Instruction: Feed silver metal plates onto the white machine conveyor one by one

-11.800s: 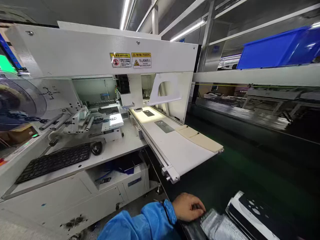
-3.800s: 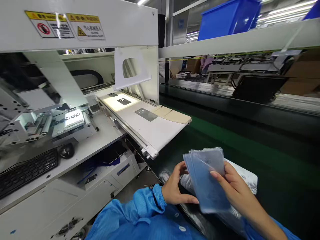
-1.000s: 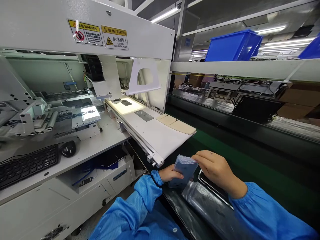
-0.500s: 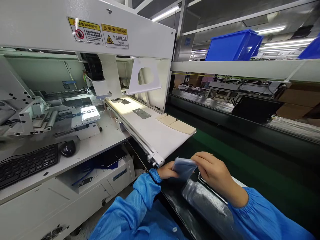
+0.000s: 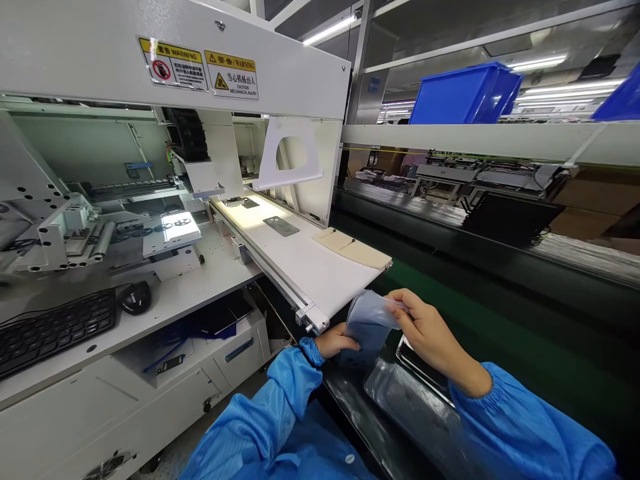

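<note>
My left hand (image 5: 336, 342) grips the lower left side of a bluish panel with clear plastic film (image 5: 369, 327), just past the end of the white conveyor belt (image 5: 320, 280). With thumb and fingers my right hand (image 5: 425, 327) pinches the film's upper right edge, which curves over towards it. Whether this is one sheet or a thin stack I cannot tell. Below my hands lies a bundle of clear plastic sheets (image 5: 415, 393), beside a black tray with a pale rim (image 5: 425, 373). On the belt rests a dark grey flat plate (image 5: 281, 227).
A beige flap (image 5: 353, 248) lies along the belt's right edge. The white machine (image 5: 295, 73) rises over the belt. A keyboard (image 5: 55, 330) and a mouse (image 5: 136, 297) sit on the bench at left. Blue bins (image 5: 463, 93) stand on a shelf at upper right.
The film has been lifted and bent further, so its curved top edge now stands higher. My right hand has shifted slightly down and its fingers now pinch the edge. The grey plate moved slightly inward on the belt.
</note>
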Demonstrator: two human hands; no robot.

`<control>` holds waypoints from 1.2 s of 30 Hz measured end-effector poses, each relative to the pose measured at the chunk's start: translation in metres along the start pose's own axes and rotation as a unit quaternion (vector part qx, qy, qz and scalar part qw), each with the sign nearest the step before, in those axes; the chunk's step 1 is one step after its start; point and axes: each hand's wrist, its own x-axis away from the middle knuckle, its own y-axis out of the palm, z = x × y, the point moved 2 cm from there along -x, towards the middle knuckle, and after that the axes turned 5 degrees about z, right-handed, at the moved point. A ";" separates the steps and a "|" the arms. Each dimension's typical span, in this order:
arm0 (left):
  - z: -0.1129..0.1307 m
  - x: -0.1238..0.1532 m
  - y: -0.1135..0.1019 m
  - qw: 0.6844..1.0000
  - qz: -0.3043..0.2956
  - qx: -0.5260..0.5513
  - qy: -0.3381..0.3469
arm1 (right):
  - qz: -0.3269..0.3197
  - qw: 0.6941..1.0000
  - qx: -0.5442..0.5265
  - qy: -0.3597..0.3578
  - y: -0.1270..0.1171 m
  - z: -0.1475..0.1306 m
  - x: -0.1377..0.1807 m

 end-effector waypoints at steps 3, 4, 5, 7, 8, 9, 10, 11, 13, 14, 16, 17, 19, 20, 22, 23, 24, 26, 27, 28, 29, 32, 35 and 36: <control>-0.005 -0.002 -0.001 1.000 0.012 0.008 -0.007 | -0.031 0.981 -0.151 0.115 0.004 0.010 0.001; -0.006 -0.002 -0.002 1.000 0.014 0.008 -0.007 | -0.039 0.972 -0.188 0.136 0.006 0.012 0.002; -0.006 -0.003 -0.003 1.000 0.019 0.008 -0.007 | -0.041 0.966 -0.206 0.153 0.008 0.013 0.003; -0.007 -0.003 -0.005 1.000 0.028 0.002 -0.011 | -0.022 0.963 -0.194 0.184 0.011 0.015 0.003; -0.007 -0.003 -0.006 0.999 0.031 -0.003 -0.013 | -0.004 0.963 -0.184 0.195 0.012 0.015 0.003; -0.007 -0.003 -0.006 0.999 0.033 -0.009 -0.014 | 0.014 0.963 -0.180 0.200 0.013 0.015 0.003; -0.006 -0.003 -0.007 0.999 0.034 -0.015 -0.014 | 0.034 0.962 -0.183 0.199 0.013 0.014 0.002; -0.005 -0.002 -0.007 0.999 0.035 -0.020 -0.012 | 0.056 0.961 -0.192 0.192 0.013 0.013 0.001; -0.001 -0.001 -0.006 0.999 0.036 -0.027 -0.007 | 0.091 0.959 -0.208 0.171 0.012 0.010 -0.002; 0.000 0.000 -0.006 0.999 0.030 -0.028 -0.006 | 0.097 0.959 -0.209 0.163 0.011 0.008 -0.003; 0.003 0.002 -0.004 1.000 0.003 -0.028 -0.008 | 0.105 0.962 -0.202 0.151 0.009 0.005 -0.005; 0.005 0.003 -0.003 1.000 -0.010 -0.026 -0.009 | 0.109 0.964 -0.196 0.144 0.008 0.003 -0.006; 0.007 0.004 -0.001 0.999 -0.020 -0.025 -0.011 | 0.125 0.966 -0.185 0.130 0.005 -0.002 -0.007; 0.008 0.004 0.000 0.999 -0.021 -0.026 -0.010 | 0.135 0.967 -0.181 0.121 0.003 -0.004 -0.007; 0.010 0.004 0.001 0.999 -0.028 -0.026 -0.005 | 0.141 0.969 -0.173 0.108 -0.001 -0.009 -0.008; 0.011 0.004 0.002 0.999 -0.037 -0.025 -0.003 | 0.143 0.970 -0.169 0.104 -0.003 -0.010 -0.008; 0.012 0.004 0.003 0.999 -0.045 -0.025 0.001 | 0.153 0.969 -0.165 0.099 -0.004 -0.011 -0.009; 0.014 0.004 0.004 0.998 -0.051 -0.021 0.011 | 0.183 0.967 -0.158 0.085 -0.007 -0.013 -0.010; 0.015 0.004 0.004 0.998 -0.050 -0.022 0.014 | 0.200 0.964 -0.155 0.078 -0.009 -0.013 -0.011; 0.016 0.004 0.004 0.998 -0.050 -0.023 0.016 | 0.217 0.962 -0.152 0.071 -0.010 -0.013 -0.013; 0.016 0.004 0.004 0.998 -0.049 -0.023 0.017 | 0.235 0.958 -0.152 0.063 -0.012 -0.014 -0.015; 0.017 0.004 0.004 0.998 -0.051 -0.024 0.013 | 0.307 0.935 -0.173 0.046 -0.025 -0.017 -0.024; 0.015 0.006 0.005 0.999 -0.045 -0.027 0.010 | 0.449 0.870 -0.194 0.061 -0.051 -0.016 -0.025; 0.014 0.006 0.005 0.999 -0.045 -0.026 0.008 | 0.486 0.851 -0.183 0.082 -0.061 -0.014 -0.021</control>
